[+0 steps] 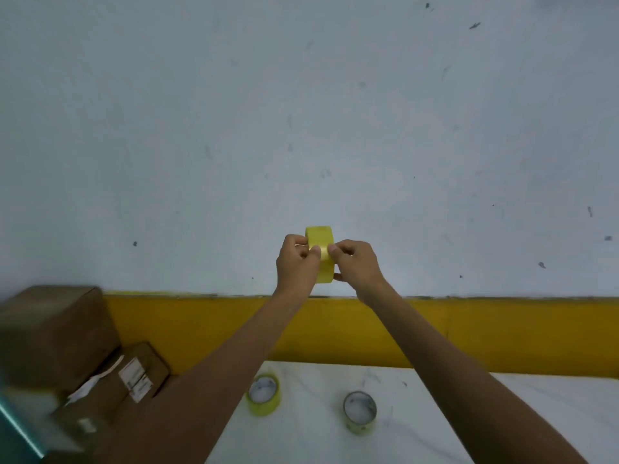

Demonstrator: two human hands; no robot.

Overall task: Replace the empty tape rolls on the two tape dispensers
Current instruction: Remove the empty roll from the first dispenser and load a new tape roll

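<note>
At the far left, brown cardboard boxes (53, 333) are sitting stacked, the lower one (134, 373) showing white labels; whether anything is inside them cannot be told. Next along, a yellow tape roll (264, 395) is lying on the white desk (536, 413), with the left forearm crossing in front of its left edge. Above it, the left hand (296, 262) is pinching the side of a yellow tape roll held up (321, 252) in front of the pale wall (301, 112), its grip clenched on the roll. To the right on the desk, a thinner, nearly empty roll (360, 411) is lying apart from the first. The right hand (356, 266) is grasping the raised roll's other side, fingertips pressing on its outer face. A yellow band (502, 336) is running along the wall's base behind the desk.
</note>
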